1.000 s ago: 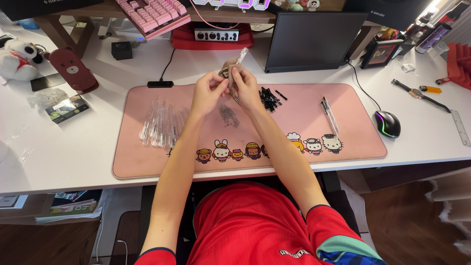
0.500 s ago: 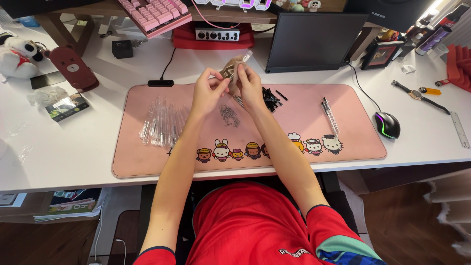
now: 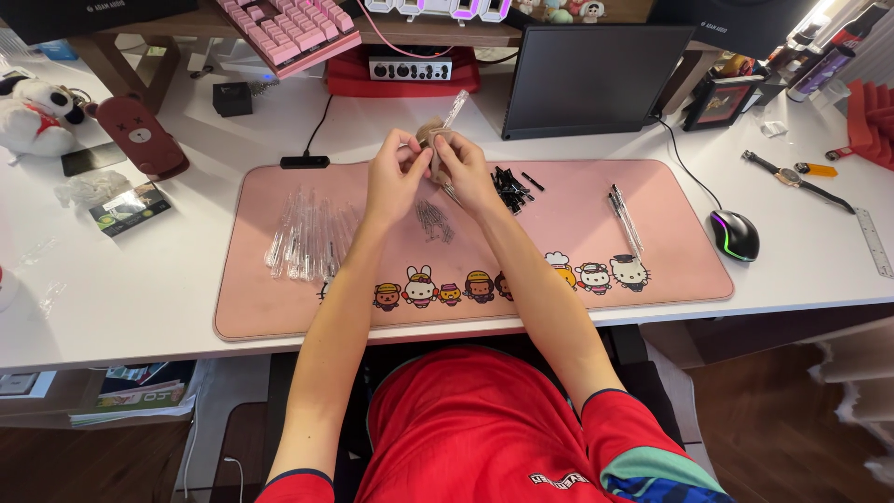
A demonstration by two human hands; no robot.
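We hold a clear pen barrel [image 3: 454,108] between both hands, raised above the far edge of the pink desk mat [image 3: 652,270]. Its long axis runs diagonally: the upper end points up and to the right, toward the dark monitor [image 3: 596,79]; the lower end is hidden in our fingers. Our left hand [image 3: 393,177] is closed in a pinch, fingertips pressed together at the barrel's lower part. Our right hand [image 3: 464,168] is likewise curled, pinching the same small assembly; what exactly lies between the fingertips we cannot tell.

The mat lies on a white desk [image 3: 140,298], with a row of cartoon figures printed along its near edge.

On the mat, a loose bundle of clear barrels [image 3: 303,244] lies to the left, a small cluster of thin metal springs [image 3: 434,222] sits just below the hands, a heap of black pen parts [image 3: 510,186] lies just right of them, and two finished pens [image 3: 624,216] lie further right. A black mouse [image 3: 734,235] rests on the desk beyond the mat's right edge, and a pink keyboard [image 3: 289,33] sits on the shelf behind. Nothing obstructs the hands.
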